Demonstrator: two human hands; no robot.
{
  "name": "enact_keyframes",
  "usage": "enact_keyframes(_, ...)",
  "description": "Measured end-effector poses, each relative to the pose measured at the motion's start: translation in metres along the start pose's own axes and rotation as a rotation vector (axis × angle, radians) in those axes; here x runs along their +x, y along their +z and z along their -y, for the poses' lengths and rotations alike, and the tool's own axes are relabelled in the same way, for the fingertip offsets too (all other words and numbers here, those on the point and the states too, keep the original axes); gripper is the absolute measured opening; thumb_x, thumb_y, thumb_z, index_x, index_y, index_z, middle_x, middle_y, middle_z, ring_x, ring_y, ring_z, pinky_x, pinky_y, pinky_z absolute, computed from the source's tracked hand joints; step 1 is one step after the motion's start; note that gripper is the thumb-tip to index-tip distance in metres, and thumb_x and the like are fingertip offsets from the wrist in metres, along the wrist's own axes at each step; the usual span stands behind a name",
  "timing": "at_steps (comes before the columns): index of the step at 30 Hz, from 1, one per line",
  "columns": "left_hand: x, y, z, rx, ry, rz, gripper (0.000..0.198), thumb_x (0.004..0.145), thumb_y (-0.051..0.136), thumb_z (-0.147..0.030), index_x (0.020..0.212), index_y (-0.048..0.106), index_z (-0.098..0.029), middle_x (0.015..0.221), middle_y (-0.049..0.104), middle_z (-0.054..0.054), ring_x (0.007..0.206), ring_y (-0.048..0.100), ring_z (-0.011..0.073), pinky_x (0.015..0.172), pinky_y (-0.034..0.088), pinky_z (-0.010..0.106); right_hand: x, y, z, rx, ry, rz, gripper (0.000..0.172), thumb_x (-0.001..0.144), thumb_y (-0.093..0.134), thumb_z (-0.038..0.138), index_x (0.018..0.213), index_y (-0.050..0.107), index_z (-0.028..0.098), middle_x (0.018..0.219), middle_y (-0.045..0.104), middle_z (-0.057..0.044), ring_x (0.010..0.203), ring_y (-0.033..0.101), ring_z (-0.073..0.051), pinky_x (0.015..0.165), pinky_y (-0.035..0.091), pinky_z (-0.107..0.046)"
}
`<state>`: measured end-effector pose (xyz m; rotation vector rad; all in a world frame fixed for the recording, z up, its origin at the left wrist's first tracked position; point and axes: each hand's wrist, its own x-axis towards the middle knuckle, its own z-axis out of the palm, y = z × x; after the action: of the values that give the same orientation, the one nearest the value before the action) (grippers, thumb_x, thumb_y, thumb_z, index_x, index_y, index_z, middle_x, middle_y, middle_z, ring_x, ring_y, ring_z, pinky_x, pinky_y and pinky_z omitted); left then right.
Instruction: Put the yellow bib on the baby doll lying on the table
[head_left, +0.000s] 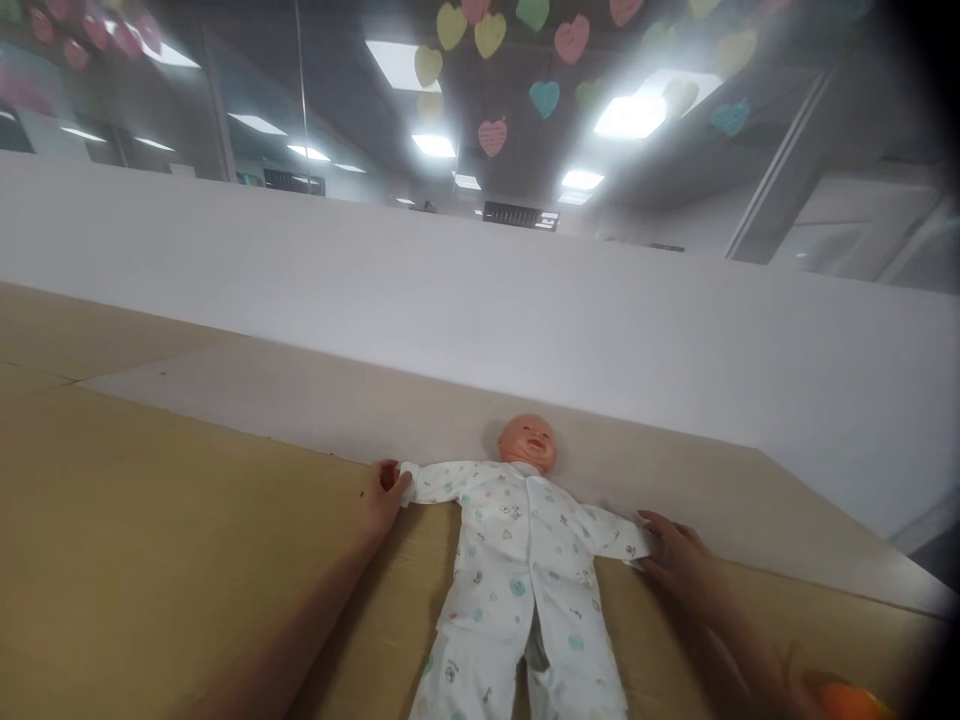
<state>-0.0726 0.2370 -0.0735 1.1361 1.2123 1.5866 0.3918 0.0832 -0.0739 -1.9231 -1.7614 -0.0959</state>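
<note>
A baby doll (528, 443) lies on its back on the tabletop, its head toward the wall. It wears a white, long-sleeved baby outfit (514, 550) with small printed figures, and both arms are stretched out sideways. At the end of the sleeve on the left, my left hand (386, 497) pinches the white cuff (408, 484) between thumb and fingers. My right hand (679, 558) closes on the other sleeve's end (634, 541), thumb below and fingers above. The doll's own hands are hidden, and its lower legs run out of the picture.
Behind the table (187, 520) rises a low white wall (450, 290) topped by glass with heart-shaped paper notes (572, 40). A pale grey strip (360, 395) runs along the table's back. An orange object (851, 702) shows at the bottom right, partly cut off.
</note>
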Motion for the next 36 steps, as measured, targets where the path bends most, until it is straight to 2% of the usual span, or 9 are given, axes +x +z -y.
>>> enact_keyframes(5,-0.005,0.001,-0.001,0.108,0.065,0.008,0.027,0.066,0.072,-0.029,0.088,0.06,-0.019,0.073,0.061,0.001,0.069,0.055,0.0171,0.065,0.04,0.028,0.004,0.006,-0.015,-0.13,-0.019,0.075,0.049,0.069,0.054,0.03,0.119,0.054,0.032,0.114,0.06,-0.009,0.113,0.05,-0.034,0.094,0.043,-0.047)
enact_keyframes(12,-0.018,-0.001,-0.015,0.2,0.12,-0.062,0.024,0.065,0.072,-0.027,0.086,0.062,-0.019,0.077,0.062,0.002,0.076,0.058,0.021,0.07,0.041,0.03,0.011,0.005,0.012,-0.021,-0.009,0.227,0.065,0.072,0.055,0.054,0.131,0.047,0.029,0.133,0.047,-0.007,0.128,0.038,-0.033,0.102,0.039,-0.047)
enact_keyframes(18,-0.026,-0.002,-0.026,0.232,0.157,-0.109,0.024,0.063,0.072,-0.022,0.085,0.063,-0.019,0.073,0.062,0.003,0.071,0.057,0.0219,0.069,0.043,0.033,0.02,0.006,0.017,0.128,0.025,0.181,0.051,0.076,0.054,0.044,0.124,0.055,0.026,0.114,0.06,-0.011,0.105,0.056,-0.03,0.09,0.045,-0.041)
enact_keyframes(21,-0.025,-0.002,-0.026,0.247,0.226,-0.129,0.029,0.058,0.074,-0.019,0.086,0.065,-0.022,0.077,0.059,0.003,0.083,0.055,0.0262,0.083,0.041,0.039,0.018,-0.001,0.023,0.123,0.014,0.205,0.045,0.074,0.056,0.041,0.116,0.06,0.027,0.104,0.063,-0.009,0.099,0.057,-0.03,0.086,0.046,-0.04)
enact_keyframes(23,-0.024,-0.001,-0.026,0.267,0.267,-0.124,0.029,0.057,0.075,-0.019,0.085,0.067,-0.023,0.087,0.057,0.005,0.101,0.049,0.0302,0.097,0.033,0.042,0.016,-0.007,0.029,0.093,-0.009,0.231,0.04,0.075,0.054,0.038,0.112,0.062,0.027,0.1,0.064,-0.008,0.097,0.057,-0.029,0.085,0.044,-0.04)
enact_keyframes(26,-0.028,0.006,-0.027,0.313,0.429,-0.01,0.029,0.056,0.076,-0.019,0.084,0.069,-0.026,0.101,0.056,0.008,0.119,0.037,0.0328,0.107,0.02,0.043,0.013,-0.016,0.035,0.028,-0.019,0.229,0.037,0.075,0.054,0.035,0.109,0.064,0.024,0.103,0.064,-0.009,0.097,0.056,-0.03,0.084,0.043,-0.04)
enact_keyframes(30,-0.041,0.015,-0.029,0.472,0.646,0.232,0.021,0.062,0.074,-0.021,0.082,0.07,-0.027,0.099,0.058,0.01,0.107,0.043,0.0322,0.104,0.024,0.046,0.013,-0.046,0.056,0.07,-0.052,0.171,0.034,0.076,0.054,0.038,0.103,0.065,0.021,0.107,0.063,-0.01,0.101,0.055,-0.029,0.088,0.041,-0.04)
enact_keyframes(34,-0.051,0.019,-0.03,0.655,0.718,0.464,0.01,0.072,0.063,-0.021,0.078,0.069,-0.026,0.081,0.061,0.009,0.088,0.047,0.0292,0.094,0.03,0.047,-0.008,-0.097,0.118,0.415,-0.205,0.139,0.025,0.083,0.048,0.04,0.092,0.061,0.021,0.108,0.061,-0.008,0.101,0.056,-0.022,0.09,0.045,-0.036)
enact_keyframes(36,-0.054,0.021,-0.031,0.656,0.697,0.551,0.01,0.074,0.06,-0.021,0.077,0.068,-0.026,0.08,0.063,0.01,0.085,0.047,0.0288,0.09,0.032,0.045,-0.028,-0.111,0.149,0.448,-0.323,0.122,0.022,0.083,0.047,0.039,0.073,0.058,0.022,0.109,0.06,-0.008,0.107,0.055,-0.023,0.091,0.046,-0.039)
